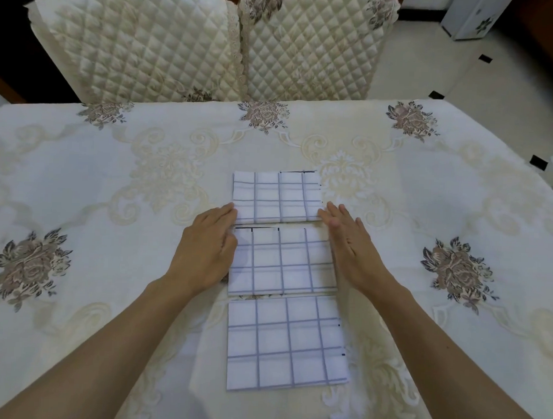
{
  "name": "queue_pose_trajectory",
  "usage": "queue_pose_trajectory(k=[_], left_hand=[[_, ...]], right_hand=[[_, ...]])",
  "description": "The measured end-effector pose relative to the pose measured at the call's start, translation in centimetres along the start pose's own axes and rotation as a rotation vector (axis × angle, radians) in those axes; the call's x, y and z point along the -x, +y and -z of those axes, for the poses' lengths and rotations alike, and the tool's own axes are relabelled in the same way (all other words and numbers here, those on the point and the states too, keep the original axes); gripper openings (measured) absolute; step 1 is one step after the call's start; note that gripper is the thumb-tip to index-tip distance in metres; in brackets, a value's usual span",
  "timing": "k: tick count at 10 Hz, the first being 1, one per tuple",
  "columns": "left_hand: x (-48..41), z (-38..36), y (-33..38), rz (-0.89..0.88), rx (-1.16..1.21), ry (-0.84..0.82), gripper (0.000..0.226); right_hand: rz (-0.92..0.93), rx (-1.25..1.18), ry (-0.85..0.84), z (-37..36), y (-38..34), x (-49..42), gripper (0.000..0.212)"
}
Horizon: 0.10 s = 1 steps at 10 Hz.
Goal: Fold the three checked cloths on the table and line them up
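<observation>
The near cloth (286,342) lies folded closest to the near edge of the table (108,265). The middle cloth (282,262) sits just beyond it and the far cloth (275,196) follows in one column, with narrow gaps between them. The left hand (207,247) and right hand (351,244), both flat with straight fingers and holding nothing, flank the middle cloth's side edges. Their fingertips touch the far cloth's near corners. Past the far edge stand two quilted chairs (140,42), and a white cabinet (470,18) stands beyond the far right corner.
</observation>
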<state>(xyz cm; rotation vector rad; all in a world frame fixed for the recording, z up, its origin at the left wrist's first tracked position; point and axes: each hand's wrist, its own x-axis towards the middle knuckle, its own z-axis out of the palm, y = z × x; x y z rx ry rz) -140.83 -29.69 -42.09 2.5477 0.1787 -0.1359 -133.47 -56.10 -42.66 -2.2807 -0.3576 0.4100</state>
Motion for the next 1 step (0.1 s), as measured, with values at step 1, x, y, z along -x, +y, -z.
queue_pose_trajectory(k=[1], left_hand=[[0.45, 0.74, 0.25, 0.05, 0.165, 0.057, 0.053]], right_hand=[[-0.007, -0.105, 0.031, 1.0, -1.09, 1.2, 0.081]])
